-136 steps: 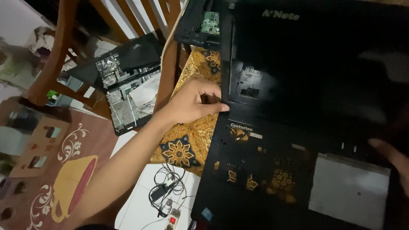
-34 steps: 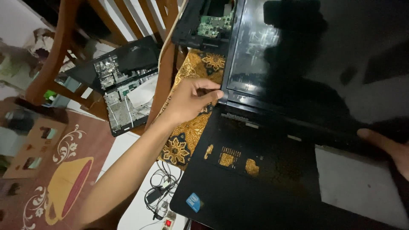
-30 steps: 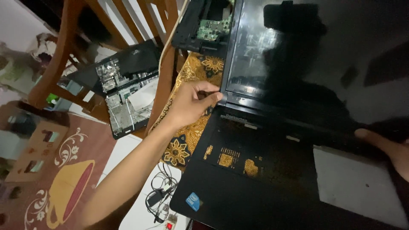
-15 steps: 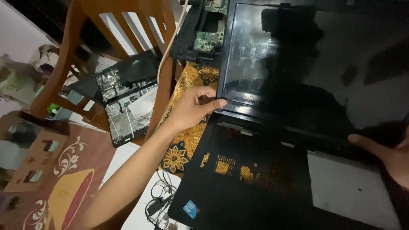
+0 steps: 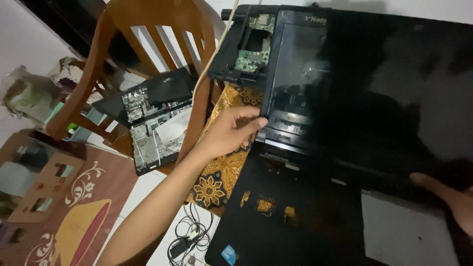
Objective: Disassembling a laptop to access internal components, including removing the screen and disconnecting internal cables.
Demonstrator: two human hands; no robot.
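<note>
A black laptop lies open in front of me, its dark screen lid (image 5: 374, 98) raised over a base (image 5: 305, 216) that has no keyboard, so holes show the cloth beneath. My left hand (image 5: 229, 133) reaches in from the lower left and pinches the lid's lower left corner near the hinge, thumb on top. My right hand (image 5: 453, 202) is cut off by the right edge of the frame and rests on the base close to the hinge, above the pale touchpad area (image 5: 404, 231).
A patterned brown and gold cloth (image 5: 217, 177) lies under the laptop. A wooden chair (image 5: 148, 29) stands at the left with a dismantled laptop chassis (image 5: 152, 118) on it. Another black shell with a green circuit board (image 5: 249, 44) sits behind. Tangled cables (image 5: 189, 236) lie below.
The lid has swung up and back from nearly flat on the base to wide open. My left hand stayed at its lower left corner. My right hand stayed on the base at the right.
</note>
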